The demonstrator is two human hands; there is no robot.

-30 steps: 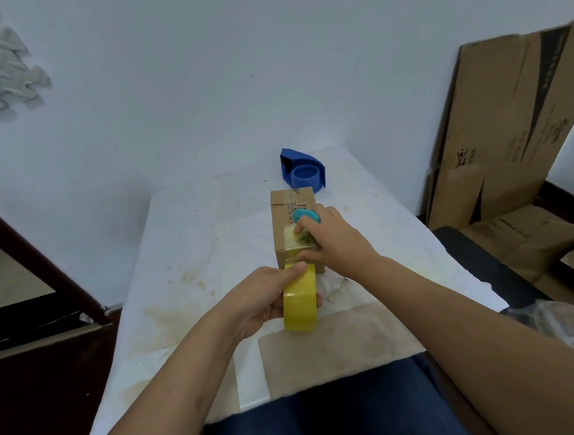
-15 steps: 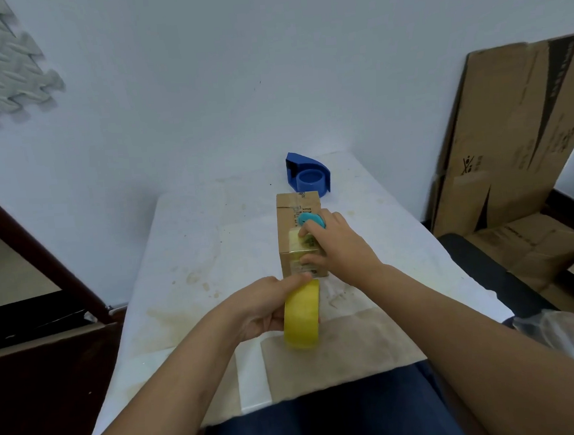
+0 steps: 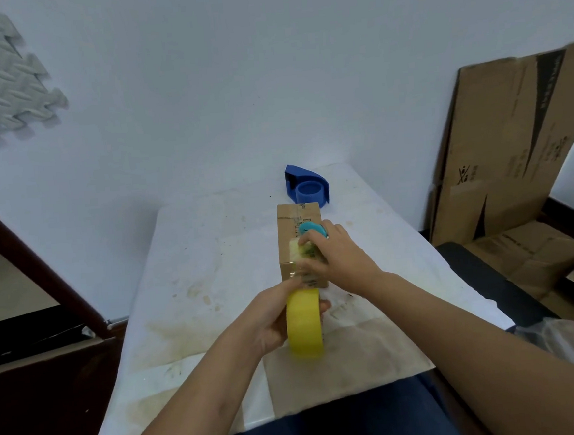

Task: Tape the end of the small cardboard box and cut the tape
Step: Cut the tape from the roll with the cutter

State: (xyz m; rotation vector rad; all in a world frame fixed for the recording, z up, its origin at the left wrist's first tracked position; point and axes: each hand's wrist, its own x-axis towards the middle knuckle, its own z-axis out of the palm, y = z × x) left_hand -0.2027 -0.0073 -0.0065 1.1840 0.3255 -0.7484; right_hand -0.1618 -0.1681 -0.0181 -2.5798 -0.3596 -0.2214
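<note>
A small brown cardboard box (image 3: 293,230) lies lengthwise on the white table (image 3: 192,259), its near end facing me. My left hand (image 3: 269,318) grips a yellow tape roll (image 3: 304,325) just below that near end. A clear strip of tape runs from the roll up over the box's near top edge. My right hand (image 3: 336,254) rests on the box top and presses the strip down with the fingers. It also holds a small round teal cutter (image 3: 309,228) against the box top.
A blue tape dispenser (image 3: 307,188) stands behind the box near the wall. A brown paper sheet (image 3: 358,359) lies at the table's near edge. Flattened cardboard (image 3: 514,151) leans against the wall at the right. A dark cabinet (image 3: 45,390) stands at the left.
The tape roll in my left hand has moved down and toward me, away from the box end, lengthening the strip. My right hand has stayed pressed on the box top.
</note>
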